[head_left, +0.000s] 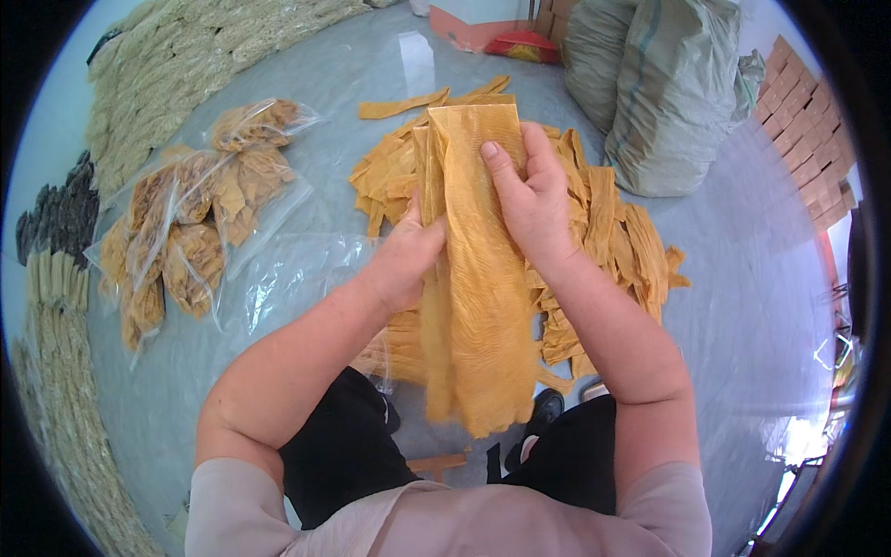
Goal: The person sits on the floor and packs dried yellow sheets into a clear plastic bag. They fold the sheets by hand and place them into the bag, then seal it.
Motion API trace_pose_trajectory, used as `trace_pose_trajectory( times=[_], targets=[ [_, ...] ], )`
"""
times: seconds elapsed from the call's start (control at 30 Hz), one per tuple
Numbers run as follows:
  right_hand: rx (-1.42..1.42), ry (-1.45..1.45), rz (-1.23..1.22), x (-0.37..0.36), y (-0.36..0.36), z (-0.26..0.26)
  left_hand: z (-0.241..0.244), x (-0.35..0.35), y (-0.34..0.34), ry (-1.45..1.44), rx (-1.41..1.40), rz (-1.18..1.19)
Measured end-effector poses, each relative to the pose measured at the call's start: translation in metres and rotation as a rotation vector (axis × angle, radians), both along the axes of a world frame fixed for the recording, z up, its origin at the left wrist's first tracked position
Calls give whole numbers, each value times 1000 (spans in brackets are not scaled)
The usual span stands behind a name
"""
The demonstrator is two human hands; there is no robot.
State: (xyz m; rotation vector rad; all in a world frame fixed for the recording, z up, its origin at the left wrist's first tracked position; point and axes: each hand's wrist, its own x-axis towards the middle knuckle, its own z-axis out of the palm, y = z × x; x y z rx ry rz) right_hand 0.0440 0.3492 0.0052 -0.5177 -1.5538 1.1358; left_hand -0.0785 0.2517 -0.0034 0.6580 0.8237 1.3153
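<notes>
My left hand (405, 261) and my right hand (534, 198) hold a bundle of long, wrinkled yellow-brown sheets (487, 299), which look like dried tofu skin. The left grips the folded edges from the side, its fingers partly hidden behind them. On the right edge, near the top, my right thumb lies across the front. The bundle hangs upright between my forearms, with straight cut ends at the top and ragged ends below. Behind and beneath it spreads a loose pile of similar strips (602, 230) on the floor. A clear plastic bag (299, 275) lies left of my left hand.
Several filled clear bags (191, 261) of yellow-brown pieces sit at the left. Pale packed bundles (188, 76) line the far left, with dark bundles (59, 209) nearby. Large woven sacks (668, 97), a red dustpan (522, 47) and stacked brown blocks (807, 132) stand beyond the pile.
</notes>
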Motion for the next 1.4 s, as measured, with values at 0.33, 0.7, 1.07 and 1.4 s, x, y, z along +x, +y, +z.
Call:
trace_pose_trajectory(
  times=[0.33, 0.7, 1.07, 1.4],
  targets=[
    [89, -65, -134, -8, 11, -15, 11, 8, 5, -176, -27, -53],
    [243, -230, -213, -8, 1, -10, 10, 8, 1, 8, 28, 137],
    [-544, -311, 689, -3, -29, -11, -2, -44, 20, 81, 262, 545],
    [-634, -554, 465, 10, -15, -93, -137, -107, -2, 542, -94, -3]
  ],
)
